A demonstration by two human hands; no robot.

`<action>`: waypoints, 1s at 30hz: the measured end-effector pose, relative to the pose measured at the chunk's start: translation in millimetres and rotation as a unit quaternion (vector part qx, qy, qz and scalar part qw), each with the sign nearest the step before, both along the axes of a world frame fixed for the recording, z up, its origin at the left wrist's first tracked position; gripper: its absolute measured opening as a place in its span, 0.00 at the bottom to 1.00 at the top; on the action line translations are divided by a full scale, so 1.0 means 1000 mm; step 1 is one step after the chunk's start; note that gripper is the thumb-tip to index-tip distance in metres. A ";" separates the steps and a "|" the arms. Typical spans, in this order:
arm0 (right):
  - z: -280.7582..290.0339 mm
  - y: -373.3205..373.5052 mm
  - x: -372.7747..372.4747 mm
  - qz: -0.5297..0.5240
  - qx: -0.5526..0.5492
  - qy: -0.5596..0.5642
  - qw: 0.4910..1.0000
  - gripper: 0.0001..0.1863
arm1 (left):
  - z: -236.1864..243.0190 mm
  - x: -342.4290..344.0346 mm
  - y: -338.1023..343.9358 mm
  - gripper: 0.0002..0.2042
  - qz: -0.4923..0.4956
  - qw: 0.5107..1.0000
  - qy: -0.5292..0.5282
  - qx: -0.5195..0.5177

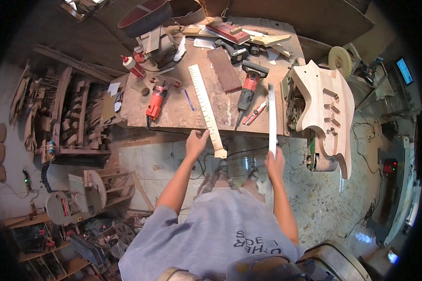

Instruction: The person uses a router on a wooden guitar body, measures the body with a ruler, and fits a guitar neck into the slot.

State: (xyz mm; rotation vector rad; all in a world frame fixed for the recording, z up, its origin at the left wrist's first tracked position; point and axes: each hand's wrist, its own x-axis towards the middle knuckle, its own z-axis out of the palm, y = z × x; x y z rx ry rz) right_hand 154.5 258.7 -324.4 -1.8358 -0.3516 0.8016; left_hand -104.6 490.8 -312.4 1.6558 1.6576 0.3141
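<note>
A pale, narrow wooden fretboard (203, 100) with cross slots lies lengthwise on the workbench, its near end jutting past the front edge. My left hand (197, 144) is just left of that end, thumb tip at the edge and fingers loosely bent, apart from the thumb. My right hand (275, 161) is closed round the lower end of a long, flat, whitish bar (272, 117), which points away from me over the bench's right part. Right of it, a bare wooden guitar body (324, 100) with cut-out cavities rests on a machine.
On the workbench (173, 112) lie a red trim router (157, 100), a red-and-black power tool (249, 89), a utility knife (255, 114), a blue pen (189, 100), a brown board (224, 69) and a red-capped bottle (133, 66). A wood-scrap rack (75, 152) stands left. Cables cross the floor.
</note>
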 end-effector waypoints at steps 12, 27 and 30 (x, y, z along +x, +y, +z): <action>0.020 0.071 0.006 0.055 -0.075 -0.199 0.976 0.22 | -0.039 0.078 -0.015 0.18 0.148 0.935 -0.299 -0.121; 0.264 0.067 -0.027 -0.059 0.031 -0.339 0.938 0.53 | 0.061 0.110 -0.131 0.21 -0.491 0.774 -0.399 0.023; 0.284 -0.020 -0.008 -0.146 0.067 -0.385 0.909 0.50 | 0.136 0.151 -0.129 0.14 -0.607 0.688 -0.389 0.081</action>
